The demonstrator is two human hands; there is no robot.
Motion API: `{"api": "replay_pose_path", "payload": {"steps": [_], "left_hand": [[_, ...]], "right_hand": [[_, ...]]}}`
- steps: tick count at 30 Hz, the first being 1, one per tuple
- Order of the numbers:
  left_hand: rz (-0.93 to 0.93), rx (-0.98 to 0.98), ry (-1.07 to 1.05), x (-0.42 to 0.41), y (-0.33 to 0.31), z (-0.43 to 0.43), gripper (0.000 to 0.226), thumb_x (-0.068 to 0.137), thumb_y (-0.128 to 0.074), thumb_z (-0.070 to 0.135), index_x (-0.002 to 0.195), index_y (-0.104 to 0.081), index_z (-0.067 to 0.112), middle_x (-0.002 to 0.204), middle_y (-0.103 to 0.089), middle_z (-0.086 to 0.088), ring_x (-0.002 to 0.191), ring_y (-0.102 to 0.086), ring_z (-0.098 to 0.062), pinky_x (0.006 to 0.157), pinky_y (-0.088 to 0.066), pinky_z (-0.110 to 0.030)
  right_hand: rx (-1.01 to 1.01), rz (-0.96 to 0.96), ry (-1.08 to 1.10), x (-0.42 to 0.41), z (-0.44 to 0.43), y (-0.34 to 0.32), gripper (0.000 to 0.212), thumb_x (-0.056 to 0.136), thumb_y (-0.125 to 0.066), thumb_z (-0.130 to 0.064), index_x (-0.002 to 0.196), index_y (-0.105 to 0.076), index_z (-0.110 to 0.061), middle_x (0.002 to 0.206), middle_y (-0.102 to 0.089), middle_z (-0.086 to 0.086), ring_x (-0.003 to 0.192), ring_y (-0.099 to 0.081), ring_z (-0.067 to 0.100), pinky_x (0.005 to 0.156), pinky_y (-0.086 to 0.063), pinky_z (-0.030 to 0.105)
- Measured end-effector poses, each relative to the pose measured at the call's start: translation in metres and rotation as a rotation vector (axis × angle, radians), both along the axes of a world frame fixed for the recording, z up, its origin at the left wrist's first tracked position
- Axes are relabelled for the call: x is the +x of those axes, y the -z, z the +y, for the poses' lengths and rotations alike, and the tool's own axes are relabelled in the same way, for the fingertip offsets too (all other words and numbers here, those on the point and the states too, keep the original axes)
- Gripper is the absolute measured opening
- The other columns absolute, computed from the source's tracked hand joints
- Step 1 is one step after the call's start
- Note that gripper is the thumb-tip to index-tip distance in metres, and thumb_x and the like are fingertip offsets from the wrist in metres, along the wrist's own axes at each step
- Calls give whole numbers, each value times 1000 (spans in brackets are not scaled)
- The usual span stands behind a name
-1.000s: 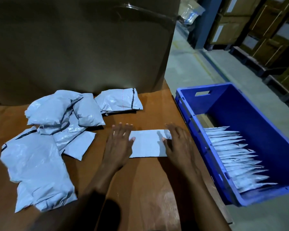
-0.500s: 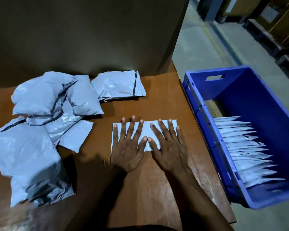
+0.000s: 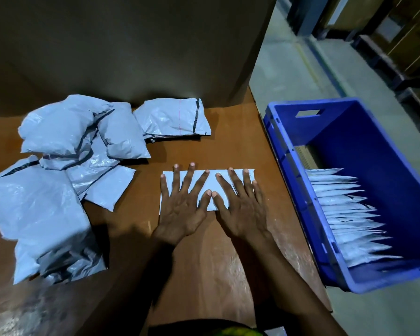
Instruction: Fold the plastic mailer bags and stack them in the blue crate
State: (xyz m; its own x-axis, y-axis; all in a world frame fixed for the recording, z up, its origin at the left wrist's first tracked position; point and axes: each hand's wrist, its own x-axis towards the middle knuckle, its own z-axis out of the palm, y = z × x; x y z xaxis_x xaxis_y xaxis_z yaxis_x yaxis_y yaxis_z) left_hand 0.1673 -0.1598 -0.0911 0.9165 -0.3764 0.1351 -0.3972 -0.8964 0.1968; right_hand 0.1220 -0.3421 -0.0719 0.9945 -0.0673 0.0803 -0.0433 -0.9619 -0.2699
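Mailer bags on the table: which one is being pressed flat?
The folded mailer nearest the blue crate: left hand and right hand press it with spread fingers. The crumpled pile of mailers lies untouched to its left.

- There is only one view: the head camera looks forward and down on the table (image 3: 204, 267) from close above its near edge.
- The wide frame also reaches past the table's right edge to the blue crate (image 3: 296, 185).

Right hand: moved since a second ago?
Yes. The right hand has moved left along the folded white plastic mailer bag, away from the blue plastic crate; its thumb now touches the thumb of the left hand at mid-bag.
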Motion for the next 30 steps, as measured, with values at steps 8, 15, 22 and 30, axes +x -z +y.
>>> {"api": "replay_pose_path", "payload": {"steps": [8,15,22,30], "left_hand": [[28,-142,-123,-18,-3,34,67,108,-9,53,166,-16,21,174,-8,-5,161,-2,-24,130,-7,-51],[0,-60,-157,-18,3,41,63,108,-15,45,166,-19,20,173,-13,-4,160,-9,-25,129,-7,-52],[19,-38,-156,-18,1,42,65,107,-11,47,166,-19,21,173,-14,-4,160,-10,-27,128,-5,-55],[-15,-54,-138,-16,-12,15,67,109,-13,49,166,-16,13,173,-9,-11,161,-1,-29,129,-6,-55]], "right_hand": [[45,46,-39,5,20,-27,71,102,-9,-63,164,-28,-34,175,-9,-3,162,7,21,128,8,54],[41,53,-177,19,56,-7,57,111,-22,-52,165,-24,-34,175,-9,-7,161,7,17,129,4,51],[175,216,-217,30,38,-22,59,110,-23,-59,165,-22,-38,175,-2,-9,160,12,15,128,12,44],[82,46,-86,16,-12,-12,67,106,-15,-65,166,-22,-33,175,-7,-6,161,8,14,130,1,44]]}}
